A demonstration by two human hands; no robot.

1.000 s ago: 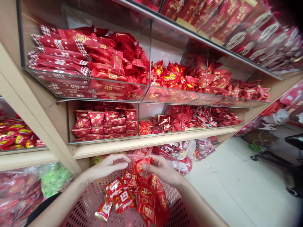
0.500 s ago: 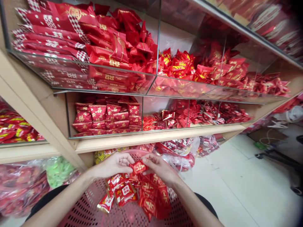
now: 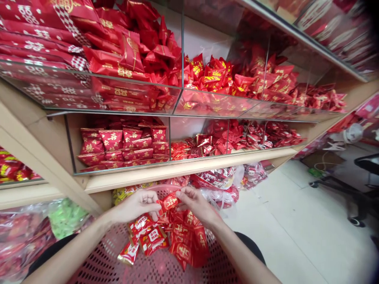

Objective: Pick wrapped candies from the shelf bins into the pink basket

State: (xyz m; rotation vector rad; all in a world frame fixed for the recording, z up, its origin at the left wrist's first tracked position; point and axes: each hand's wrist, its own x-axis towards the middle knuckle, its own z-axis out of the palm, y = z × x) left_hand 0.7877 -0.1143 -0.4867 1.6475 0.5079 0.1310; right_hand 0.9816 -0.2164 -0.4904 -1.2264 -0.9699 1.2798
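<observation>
Between my two hands is a small red candy packet (image 3: 169, 202) with pale gold lettering. My left hand (image 3: 141, 204) pinches its left end, and my right hand (image 3: 194, 203) grips the right end between thumb and fingers. Below them sits a pink plastic basket (image 3: 118, 272) with a perforated wall, between my legs. Several red packets lie in it: square ones (image 3: 152, 238) with white labels on the left, and a heap of gold-lettered packets (image 3: 185, 240) on the right. Part of the heap is hidden under my hands.
In front stands a wooden shelf (image 3: 189, 167) with glass-fronted bins of red packets (image 3: 124, 144). Under it lie plastic bags of packets (image 3: 219, 195), with a green-filled bag (image 3: 66, 217) at the left. A wheeled chair base (image 3: 340, 189) stands on the tiled floor at right.
The hands have drawn slightly apart, and the packet between them shows more of its length, tilted up to the right. The whole view has shifted, so the shelves sit further left.
</observation>
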